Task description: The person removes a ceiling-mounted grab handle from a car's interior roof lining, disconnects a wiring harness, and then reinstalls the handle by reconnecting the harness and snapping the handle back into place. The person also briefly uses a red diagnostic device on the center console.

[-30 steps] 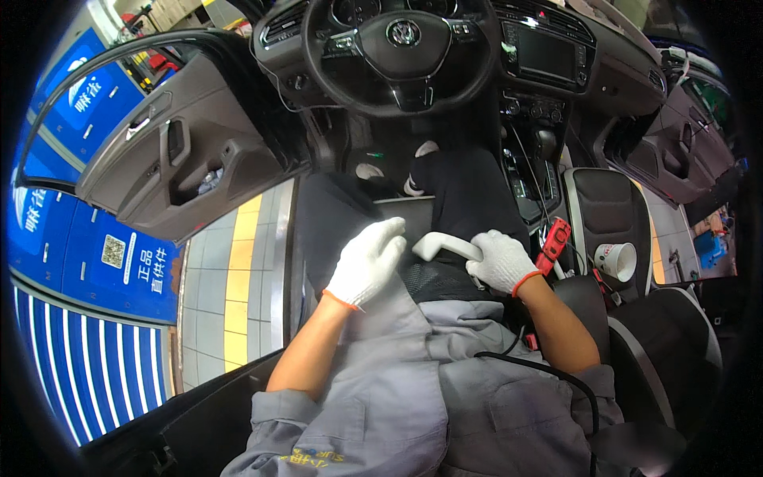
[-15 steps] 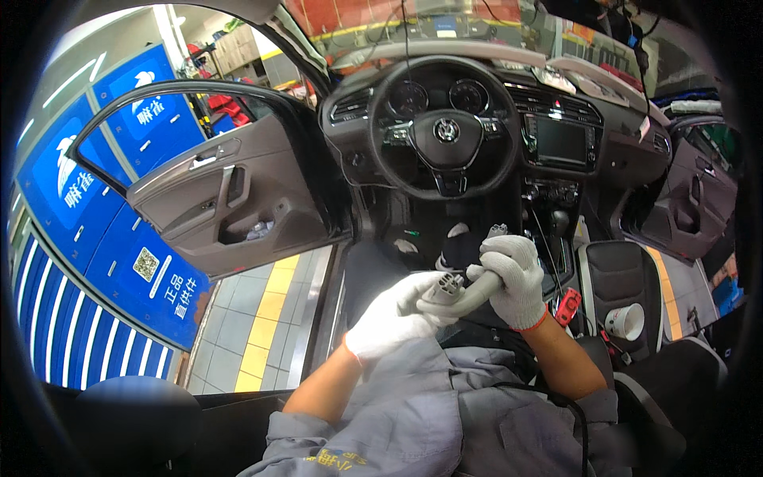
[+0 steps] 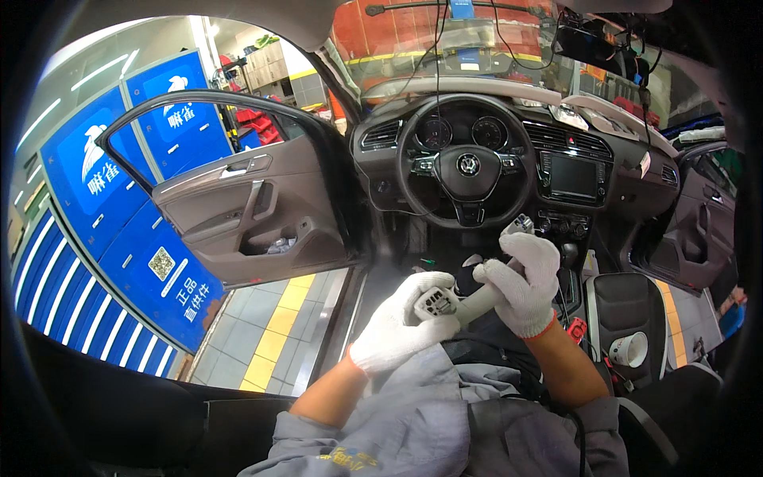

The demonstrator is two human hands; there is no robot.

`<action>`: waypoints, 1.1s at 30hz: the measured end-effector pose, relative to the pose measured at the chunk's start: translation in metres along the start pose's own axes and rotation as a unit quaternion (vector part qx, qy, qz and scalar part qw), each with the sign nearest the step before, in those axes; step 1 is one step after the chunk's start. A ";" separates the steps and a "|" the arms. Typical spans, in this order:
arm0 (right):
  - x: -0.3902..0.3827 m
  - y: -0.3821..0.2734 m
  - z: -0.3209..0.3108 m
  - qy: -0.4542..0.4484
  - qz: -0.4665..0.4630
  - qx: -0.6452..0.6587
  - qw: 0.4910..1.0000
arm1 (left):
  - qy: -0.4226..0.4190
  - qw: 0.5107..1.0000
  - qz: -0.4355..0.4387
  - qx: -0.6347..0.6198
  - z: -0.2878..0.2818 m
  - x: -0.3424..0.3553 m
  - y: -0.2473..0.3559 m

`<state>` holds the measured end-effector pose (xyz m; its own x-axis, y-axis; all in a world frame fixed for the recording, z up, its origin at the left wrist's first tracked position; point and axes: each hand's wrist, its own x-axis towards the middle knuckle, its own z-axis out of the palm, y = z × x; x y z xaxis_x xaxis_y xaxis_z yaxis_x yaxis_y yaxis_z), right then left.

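Note:
Both my hands wear white knit gloves and hold a thick light-grey cable (image 3: 479, 304) over my lap. My left hand (image 3: 396, 327) is closed around a pale multi-hole connector (image 3: 435, 303) at its left end, the socket face turned up. My right hand (image 3: 524, 285) wraps the cable's other side, fingers curled. Out of the top of that hand sticks a second, light-coloured connector (image 3: 520, 225). The gloves hide part of the cable between and under the fingers.
Ahead are the steering wheel (image 3: 468, 164) and the centre screen (image 3: 571, 176). The driver's door (image 3: 254, 199) stands open on the left, beside blue cabinets (image 3: 87, 183). A white cup (image 3: 629, 349) and a red tool (image 3: 576, 330) lie to my right by the passenger seat (image 3: 628, 304).
My view has shifted, so the dashboard sits lower and further right. The left connector has turned its socket face more toward me, and the right connector shows higher above my right hand.

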<state>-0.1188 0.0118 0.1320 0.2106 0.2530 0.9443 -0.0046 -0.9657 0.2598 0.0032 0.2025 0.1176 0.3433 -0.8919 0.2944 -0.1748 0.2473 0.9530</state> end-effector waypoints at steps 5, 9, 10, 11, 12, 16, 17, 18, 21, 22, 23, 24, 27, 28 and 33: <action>0.027 -0.001 0.002 0.021 -0.017 0.051 0.998 | 0.077 0.995 0.037 0.057 -0.005 -0.004 0.011; 0.031 -0.015 0.006 0.046 0.027 0.073 0.996 | 0.106 0.985 0.118 0.064 -0.009 -0.005 0.010; 0.031 -0.017 0.005 0.038 0.040 0.095 0.994 | 0.111 0.982 0.139 0.062 -0.010 -0.004 0.009; 0.030 -0.018 0.005 0.052 0.068 0.123 0.989 | 0.114 0.980 0.159 0.049 -0.012 -0.003 0.008; 0.028 -0.018 0.002 0.040 0.092 0.151 0.983 | 0.115 0.977 0.178 0.034 -0.013 -0.002 0.006; 0.027 -0.014 -0.003 0.030 0.272 0.388 0.880 | 0.130 0.967 0.217 -0.011 -0.018 -0.003 0.000; 0.028 -0.013 -0.004 0.040 0.333 0.454 0.825 | 0.133 0.966 0.222 0.011 -0.019 -0.003 -0.001; 0.029 -0.011 -0.005 0.029 0.388 0.487 0.782 | 0.131 0.962 0.236 0.026 -0.020 -0.003 -0.002; 0.036 -0.008 -0.010 -0.015 0.447 0.584 0.678 | 0.104 0.965 0.239 0.022 -0.023 -0.003 -0.001; 0.039 -0.008 -0.011 -0.002 0.447 0.615 0.650 | 0.091 0.966 0.242 0.006 -0.023 -0.003 0.001; 0.041 -0.008 -0.012 -0.008 0.456 0.612 0.646 | 0.101 0.970 0.223 -0.008 -0.023 -0.003 0.003; 0.043 -0.009 -0.012 -0.014 0.455 0.618 0.641 | 0.108 0.971 0.210 -0.030 -0.021 -0.004 0.004; 0.045 -0.014 -0.013 -0.006 0.460 0.627 0.629 | 0.196 0.975 0.091 -0.055 -0.017 -0.005 0.013; 0.044 -0.016 -0.013 -0.001 0.465 0.626 0.626 | 0.234 0.969 0.045 -0.064 -0.015 -0.005 0.015; 0.042 -0.020 -0.017 -0.023 0.445 0.640 0.626 | 0.236 0.965 0.058 -0.095 -0.018 -0.009 0.025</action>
<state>-0.1269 0.0424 0.1698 0.7089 -0.3931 0.5856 0.6411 0.0131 -0.7674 0.0127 0.2234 0.1400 0.7221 -0.5929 0.3563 -0.0806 0.4395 0.8946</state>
